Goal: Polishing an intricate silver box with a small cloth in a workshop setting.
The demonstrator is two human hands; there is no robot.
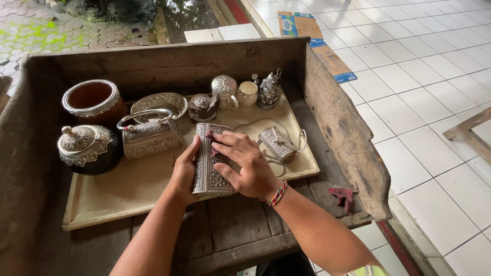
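Silver embossed box [208, 166] sits in left hand [184, 174] grip, right hand [245, 163] pressing cloth [210, 140] flat on top.

Flattened brown-and-blue cardboard box [313, 41] lies on the white tiled floor [409, 76] beyond the bench.
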